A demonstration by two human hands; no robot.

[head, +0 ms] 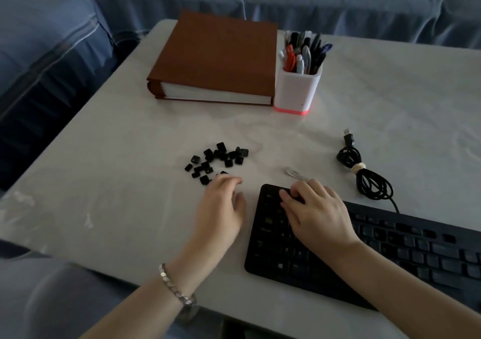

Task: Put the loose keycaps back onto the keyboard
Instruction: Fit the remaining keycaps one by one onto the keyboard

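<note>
Pens point(305, 52) in white cup point(296, 90), keycaps point(216, 159) loose

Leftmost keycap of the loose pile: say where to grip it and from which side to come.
Pinch the leftmost keycap across two opposite side walls, coming down from above with the left hand, the one nearest the pile. It is small and blocky, with bare table on its left.

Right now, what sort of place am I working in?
Probably a home living room used as a makeshift desk: a white table stands beside a blue-covered sofa, with a thick brown binder and a pen holder full of pens on it.
</note>
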